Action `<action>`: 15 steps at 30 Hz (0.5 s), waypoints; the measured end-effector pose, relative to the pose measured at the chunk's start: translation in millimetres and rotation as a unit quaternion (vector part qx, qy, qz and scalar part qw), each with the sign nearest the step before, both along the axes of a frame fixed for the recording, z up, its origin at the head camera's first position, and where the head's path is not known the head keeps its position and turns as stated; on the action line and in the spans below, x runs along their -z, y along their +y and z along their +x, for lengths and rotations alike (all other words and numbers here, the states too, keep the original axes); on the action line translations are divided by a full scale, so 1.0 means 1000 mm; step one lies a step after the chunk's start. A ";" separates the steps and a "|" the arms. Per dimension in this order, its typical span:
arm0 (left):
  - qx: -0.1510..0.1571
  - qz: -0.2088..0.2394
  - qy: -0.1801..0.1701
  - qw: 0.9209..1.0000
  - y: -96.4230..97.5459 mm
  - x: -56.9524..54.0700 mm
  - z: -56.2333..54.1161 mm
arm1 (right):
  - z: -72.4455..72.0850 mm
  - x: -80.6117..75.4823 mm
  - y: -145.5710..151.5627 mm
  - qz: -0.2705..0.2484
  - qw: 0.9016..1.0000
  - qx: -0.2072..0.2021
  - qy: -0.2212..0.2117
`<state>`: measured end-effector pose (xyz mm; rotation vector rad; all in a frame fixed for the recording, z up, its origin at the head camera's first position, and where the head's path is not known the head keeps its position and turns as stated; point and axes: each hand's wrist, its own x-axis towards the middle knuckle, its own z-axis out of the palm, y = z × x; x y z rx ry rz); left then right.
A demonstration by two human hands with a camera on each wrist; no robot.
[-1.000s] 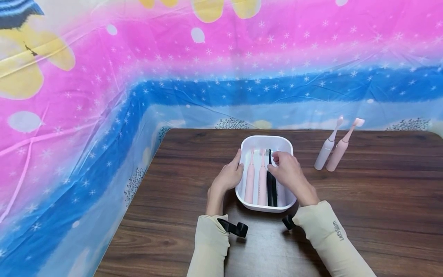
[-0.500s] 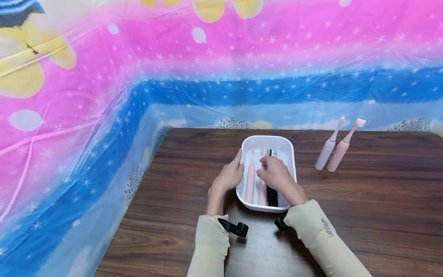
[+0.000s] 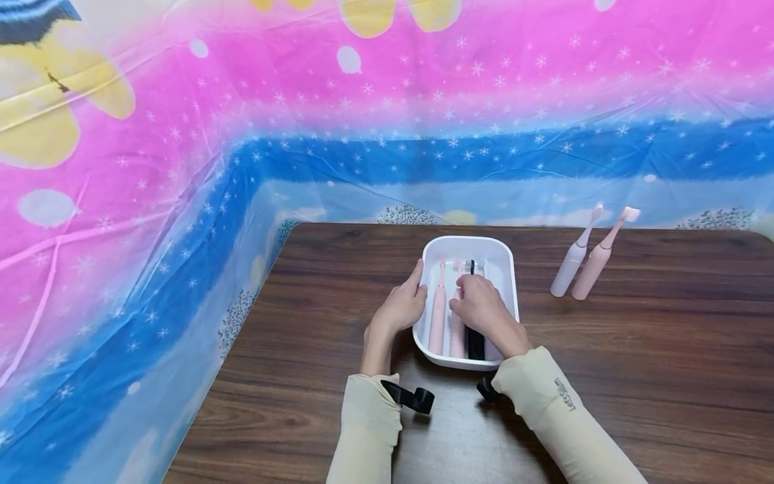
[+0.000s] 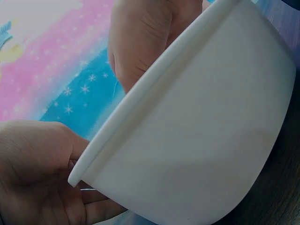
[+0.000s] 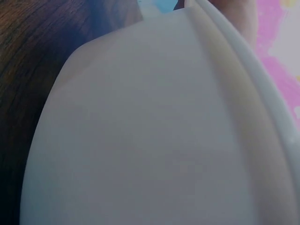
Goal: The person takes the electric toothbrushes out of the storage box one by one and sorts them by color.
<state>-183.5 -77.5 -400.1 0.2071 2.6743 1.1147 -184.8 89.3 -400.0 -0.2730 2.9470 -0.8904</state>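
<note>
In the head view, my left hand [image 3: 399,306] holds the left side of a white plastic tray [image 3: 464,365], its thumb at the rim and its fingers along the outer wall. My right hand [image 3: 484,308] reaches down into the tray with curled fingers, pinching the middle pink electric toothbrush [image 3: 457,341] near its neck. Another pink electric toothbrush [image 3: 437,323] lies to the left of it. Just to the right are black handles [image 3: 476,347], partly covered by my right hand. The white outer wall [image 5: 140,122] fills most of the right wrist view.
Two electric toothbrushes, one pale lilac [image 3: 568,270] and one pink [image 3: 591,271], stand upright to the right of the tray. The brown wooden table [image 3: 665,349] meets a patterned cloth [image 3: 338,161] at its back edge.
My right hand has moved left, from the black handles to the middle pink toothbrush, and its fingers have come down on it. The left hand keeps its place on the tray.
</note>
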 end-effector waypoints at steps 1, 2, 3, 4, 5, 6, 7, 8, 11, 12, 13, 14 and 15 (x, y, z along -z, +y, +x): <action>0.000 -0.001 -0.001 1.000 0.000 0.000 0.000 | 0.000 0.001 -0.001 0.000 1.000 0.000 0.000; 0.000 -0.002 0.000 1.000 0.000 0.000 0.000 | -0.001 0.001 -0.002 0.002 1.000 -0.001 -0.001; 0.000 -0.003 0.000 1.000 0.000 0.001 0.000 | -0.001 0.002 -0.003 0.003 1.000 0.000 -0.004; 0.000 -0.003 0.000 1.000 0.000 0.001 -0.001 | -0.001 0.002 -0.004 0.005 1.000 0.000 -0.006; 0.000 -0.003 0.000 1.000 0.000 0.001 0.000 | -0.001 0.003 -0.005 0.009 1.000 -0.001 -0.006; 0.000 -0.004 0.000 1.000 0.000 0.001 0.000 | -0.002 0.004 -0.006 0.012 1.000 -0.002 -0.007; -0.001 -0.005 0.000 1.000 0.001 0.001 0.000 | -0.002 0.004 -0.007 0.016 1.000 -0.002 -0.008; 0.000 -0.005 0.000 1.000 0.001 0.001 0.000 | -0.002 0.004 -0.008 0.021 1.000 -0.003 -0.008; 0.001 -0.008 0.002 1.000 0.001 0.000 0.000 | -0.002 0.003 -0.009 0.033 0.999 -0.007 -0.007; 0.002 -0.008 0.004 1.000 0.001 0.000 0.000 | -0.002 0.002 -0.010 0.037 0.999 -0.007 -0.009; 0.002 -0.009 0.005 1.000 0.001 0.000 0.000 | -0.002 0.001 -0.010 0.040 0.999 -0.008 -0.009; 0.002 -0.008 0.006 1.000 0.001 -0.001 0.000 | -0.003 0.001 -0.011 0.043 0.999 -0.008 -0.012; 0.002 -0.009 0.007 1.000 0.001 -0.001 0.000 | -0.003 0.000 -0.012 0.044 0.999 -0.008 -0.015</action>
